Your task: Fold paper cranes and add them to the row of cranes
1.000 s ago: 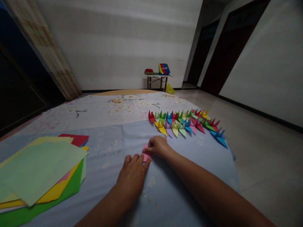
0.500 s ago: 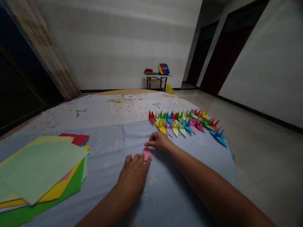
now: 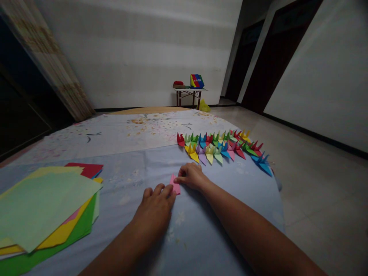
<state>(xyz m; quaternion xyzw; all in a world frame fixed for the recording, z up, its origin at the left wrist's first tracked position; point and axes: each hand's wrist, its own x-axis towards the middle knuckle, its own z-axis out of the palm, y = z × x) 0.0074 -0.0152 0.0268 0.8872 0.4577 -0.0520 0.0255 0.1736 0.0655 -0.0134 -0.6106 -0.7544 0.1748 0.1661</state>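
Note:
A small folded piece of pink origami paper (image 3: pixel 176 188) lies on the blue cloth in front of me, narrow at its far end. My left hand (image 3: pixel 157 203) holds it down from the left, fingers bent and fingertips on its lower left edge. From the right, my right hand (image 3: pixel 192 176) has thumb and forefinger closed at the paper's upper right edge. The finger pads are partly hidden. Just beyond my right hand stand rows of folded paper cranes (image 3: pixel 217 154) in many colours.
At the left lies a fanned stack of coloured paper sheets (image 3: pixel 54 203), pale green on top. The cloth (image 3: pixel 120 241) covers a round table. A small side table (image 3: pixel 188 90) against the wall bears a colourful box (image 3: pixel 197 81); a yellow bag (image 3: pixel 204 105) sits beside its legs.
The pink paper looks narrower, with its right side folded inward. My right thumb and forefinger have come down from its tip to its right edge. The view has shifted slightly.

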